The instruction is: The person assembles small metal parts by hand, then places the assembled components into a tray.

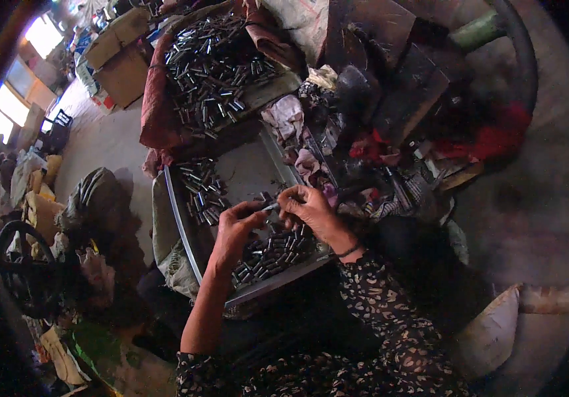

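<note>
My left hand (239, 223) and my right hand (312, 210) meet over a metal-rimmed tray (180, 217). Between their fingertips is a small, pale metal pin (271, 207), and both hands pinch it; its ends are partly hidden by the fingers. Below the hands, a heap of short dark metal cylinders (272, 257) fills the near part of the tray. More loose cylinders (201, 187) lie along its left side.
Beyond the tray, a large pile of shiny metal cylinders (208, 69) sits on reddish sacking (158, 112). Crumpled rags (285, 118) and dark machine parts (409, 96) crowd the right. A cardboard box (122, 73) stands far left, a black handwheel (27, 268) nearer.
</note>
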`<action>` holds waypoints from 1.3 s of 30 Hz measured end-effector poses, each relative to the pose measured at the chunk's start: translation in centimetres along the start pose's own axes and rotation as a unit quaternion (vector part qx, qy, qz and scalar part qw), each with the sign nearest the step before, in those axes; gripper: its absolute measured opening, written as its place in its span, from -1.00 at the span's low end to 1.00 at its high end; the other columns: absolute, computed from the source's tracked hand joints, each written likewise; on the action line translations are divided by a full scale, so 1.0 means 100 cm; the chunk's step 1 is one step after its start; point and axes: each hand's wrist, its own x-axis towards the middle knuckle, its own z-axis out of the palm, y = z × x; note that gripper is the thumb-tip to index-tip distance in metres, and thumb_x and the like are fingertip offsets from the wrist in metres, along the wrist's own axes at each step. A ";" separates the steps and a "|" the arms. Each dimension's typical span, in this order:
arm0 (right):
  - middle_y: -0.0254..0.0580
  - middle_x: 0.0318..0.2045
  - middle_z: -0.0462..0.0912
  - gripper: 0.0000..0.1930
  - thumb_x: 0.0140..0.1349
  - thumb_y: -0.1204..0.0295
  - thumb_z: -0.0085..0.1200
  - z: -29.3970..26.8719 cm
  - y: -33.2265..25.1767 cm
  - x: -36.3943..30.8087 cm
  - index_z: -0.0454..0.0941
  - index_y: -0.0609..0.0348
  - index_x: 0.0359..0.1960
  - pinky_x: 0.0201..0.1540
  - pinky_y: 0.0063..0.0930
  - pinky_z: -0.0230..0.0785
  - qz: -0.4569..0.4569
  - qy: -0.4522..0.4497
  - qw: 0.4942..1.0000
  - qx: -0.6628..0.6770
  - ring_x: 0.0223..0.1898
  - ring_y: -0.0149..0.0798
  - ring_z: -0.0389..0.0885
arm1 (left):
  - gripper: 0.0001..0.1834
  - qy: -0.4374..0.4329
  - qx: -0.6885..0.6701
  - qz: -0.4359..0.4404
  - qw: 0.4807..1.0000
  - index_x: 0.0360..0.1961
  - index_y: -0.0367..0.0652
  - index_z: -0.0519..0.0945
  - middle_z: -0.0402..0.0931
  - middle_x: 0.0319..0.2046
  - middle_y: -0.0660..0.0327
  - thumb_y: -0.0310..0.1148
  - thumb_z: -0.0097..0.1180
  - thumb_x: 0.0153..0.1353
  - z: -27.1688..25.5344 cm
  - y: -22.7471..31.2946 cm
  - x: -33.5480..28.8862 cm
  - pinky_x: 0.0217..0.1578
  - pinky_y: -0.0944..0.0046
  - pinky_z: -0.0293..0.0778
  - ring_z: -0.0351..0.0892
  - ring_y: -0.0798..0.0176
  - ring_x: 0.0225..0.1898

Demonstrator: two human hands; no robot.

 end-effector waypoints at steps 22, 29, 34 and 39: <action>0.01 -0.63 0.45 -0.83 0.10 0.37 -0.01 -0.099 -0.077 -0.003 0.38 0.24 -0.43 -0.55 -0.27 0.26 -0.210 0.252 0.761 -0.560 -0.54 0.04 0.47 | -0.76 -0.063 -0.057 -0.007 0.996 -0.31 -0.27 0.50 0.47 -0.52 0.31 -0.33 0.10 0.04 0.026 -0.034 -0.012 -0.50 0.49 0.31 0.40 0.48 -0.53; -0.03 -0.62 0.47 -0.83 0.14 0.35 -0.06 -0.091 -0.081 -0.008 0.39 0.20 -0.41 -0.55 -0.30 0.26 -0.176 0.284 0.789 -0.516 -0.57 -0.02 0.48 | -0.73 -0.054 -0.136 -0.023 0.989 -0.25 -0.26 0.49 0.45 -0.52 0.31 -0.33 0.10 0.04 0.027 -0.033 -0.010 -0.55 0.49 0.28 0.38 0.49 -0.54; -0.10 -0.55 0.50 -0.85 0.17 0.37 -0.07 -0.008 -0.056 -0.041 0.41 0.20 -0.34 -0.55 -0.37 0.27 -0.267 0.214 0.809 -0.479 -0.59 -0.13 0.49 | -0.66 -0.058 -0.165 -0.030 0.984 -0.16 -0.26 0.46 0.46 -0.52 0.32 -0.34 0.11 0.04 0.029 -0.019 -0.013 -0.61 0.51 0.27 0.38 0.51 -0.56; -0.37 -0.62 0.46 -0.81 0.17 0.33 -0.06 0.014 -0.019 -0.039 0.44 0.21 -0.33 -0.65 -0.65 0.21 -0.129 0.163 0.940 -0.269 -0.67 -0.55 0.39 | -0.70 -0.042 -0.199 -0.014 0.979 -0.19 -0.29 0.48 0.46 -0.55 0.30 -0.38 0.10 0.05 0.030 -0.015 -0.012 -0.62 0.50 0.31 0.39 0.50 -0.57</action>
